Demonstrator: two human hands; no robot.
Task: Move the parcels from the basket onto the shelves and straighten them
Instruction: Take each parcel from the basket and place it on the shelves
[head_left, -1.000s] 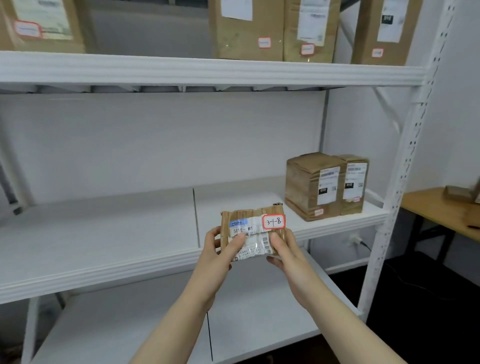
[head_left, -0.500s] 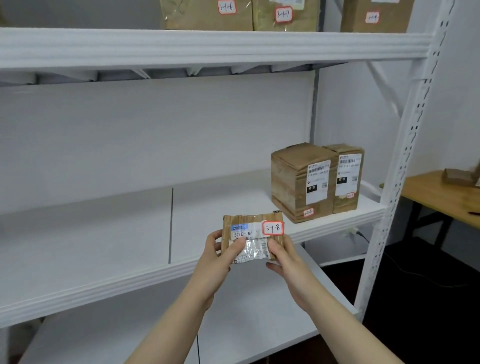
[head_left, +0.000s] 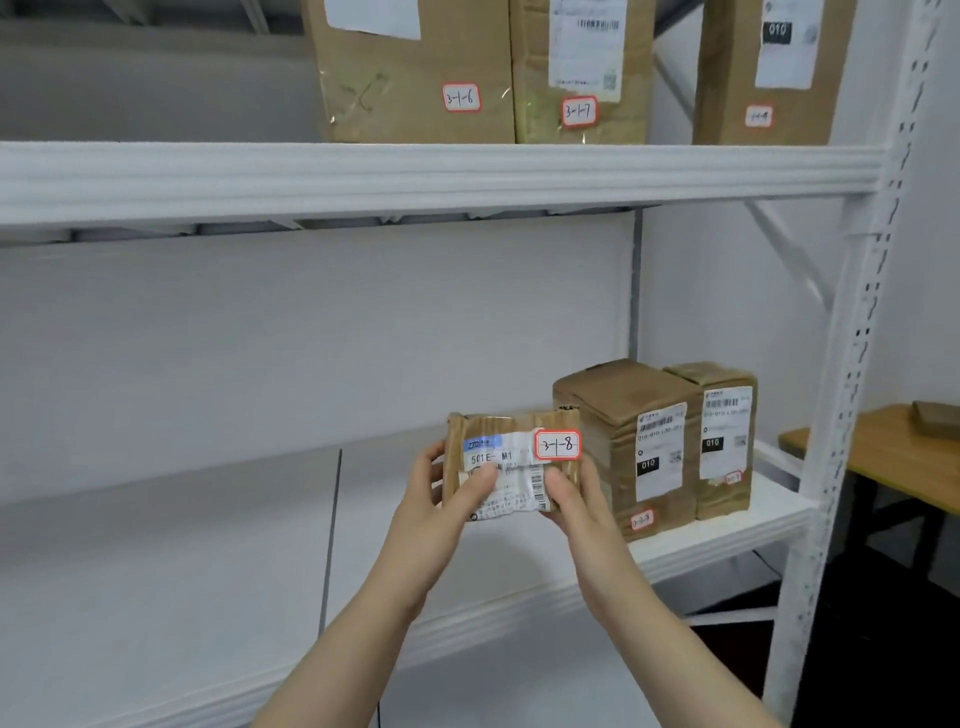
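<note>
We hold a small parcel (head_left: 514, 456) in both hands, in the air before the middle shelf (head_left: 208, 566). The left hand (head_left: 441, 512) grips its left end with the thumb across the label. The right hand (head_left: 576, 501) grips its lower right corner. Its red-edged sticker (head_left: 557, 445) reads 3-1-8. Just to its right, two taped boxes (head_left: 623, 447) stand side by side on that shelf. Three larger boxes (head_left: 415, 78) stand on the upper shelf (head_left: 363, 176). A wooden tabletop (head_left: 893, 462) shows at far right.
</note>
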